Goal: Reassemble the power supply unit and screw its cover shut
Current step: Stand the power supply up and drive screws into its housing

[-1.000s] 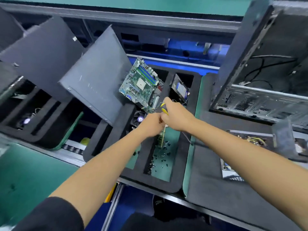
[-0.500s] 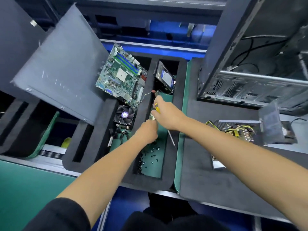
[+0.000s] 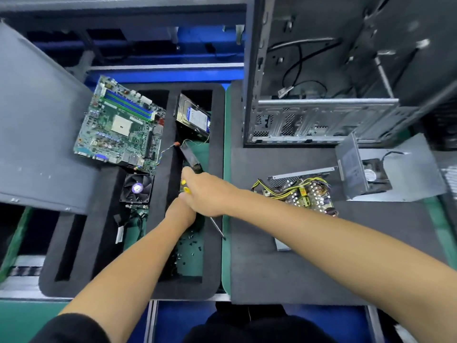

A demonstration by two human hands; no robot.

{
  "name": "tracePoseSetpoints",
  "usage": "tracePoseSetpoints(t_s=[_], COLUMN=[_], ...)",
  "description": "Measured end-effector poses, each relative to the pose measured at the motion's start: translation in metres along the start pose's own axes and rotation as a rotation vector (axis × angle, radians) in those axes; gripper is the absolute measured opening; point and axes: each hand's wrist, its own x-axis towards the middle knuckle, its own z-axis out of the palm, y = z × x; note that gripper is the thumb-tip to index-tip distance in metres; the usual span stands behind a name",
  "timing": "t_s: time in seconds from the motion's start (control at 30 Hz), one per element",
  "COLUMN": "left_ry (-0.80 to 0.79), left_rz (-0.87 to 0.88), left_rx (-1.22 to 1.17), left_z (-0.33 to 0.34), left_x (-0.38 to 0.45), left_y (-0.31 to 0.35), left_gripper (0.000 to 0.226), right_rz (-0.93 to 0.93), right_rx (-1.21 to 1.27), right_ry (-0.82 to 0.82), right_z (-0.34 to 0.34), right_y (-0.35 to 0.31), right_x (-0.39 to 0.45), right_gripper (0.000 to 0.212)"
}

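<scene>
While both hands stay over the foam tray's point(image 3: 217, 169) screw compartment as before, right hand point(image 3: 207, 194) grips the yellow-handled screwdriver point(image 3: 217, 227); left hand point(image 3: 180, 214) curled, contents hidden. Open power supply unit point(image 3: 300, 191) and cover point(image 3: 395, 174) lie right, now fully visible.

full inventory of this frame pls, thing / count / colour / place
Black foam organiser tray: 1, black, centre, slotted.
Green motherboard: 1, green, leaning on the tray's upper left.
Black cooler fan: 1, black, in the slot below the motherboard.
Hard drive with blue label: 1, dark, top of the right slot.
Small dark screws: many, loose at the bottom of the right slot.
Open PSU circuit board with yellow wires: 1, on the dark mat, right.
Grey PSU cover with fan: 1, grey, right of the board.
Open PC case: 1, grey, upper right.
Grey side panel: 1, left.
Yellow-handled screwdriver: 1, gripped by the right hand.
Left hand: over the screw slot; fingers hidden.
Right hand: above it.
</scene>
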Motion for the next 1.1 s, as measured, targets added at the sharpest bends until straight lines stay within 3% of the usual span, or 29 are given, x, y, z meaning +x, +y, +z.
tracePoseSetpoints(t_s=[0.07, 0.2, 0.6, 0.73, 1.1], left_ry=[-0.062, -0.094, -0.068, -0.153, -0.061], left_rz=[0.056, 0.117, 0.146, 0.117, 0.153], left_rx=[0.138, 0.166, 0.168, 0.264, 0.309], left_z=[-0.001, -0.005, -0.013, -0.005, 0.031], left_x=[0.004, -0.003, -0.018, -0.04, -0.062], left_y=[-0.003, 0.0, -0.003, -0.008, -0.017], left_gripper=[0.037, 0.036, 0.036, 0.035, 0.032], right_rz=[-0.021, -0.032, -0.022, -0.014, -0.009], right_rx=[0.022, 0.036, -0.033, -0.088, -0.143], right_ry=[0.003, -0.004, -0.01, -0.038, -0.108], right_z=[-0.005, -0.01, -0.002, 0.001, 0.021], right_y=[0.006, 0.014, 0.001, -0.006, -0.014], right_x=[-0.003, -0.008, 0.007, 0.017, 0.021], right_gripper=[0.023, 0.02, 0.022, 0.02, 0.02])
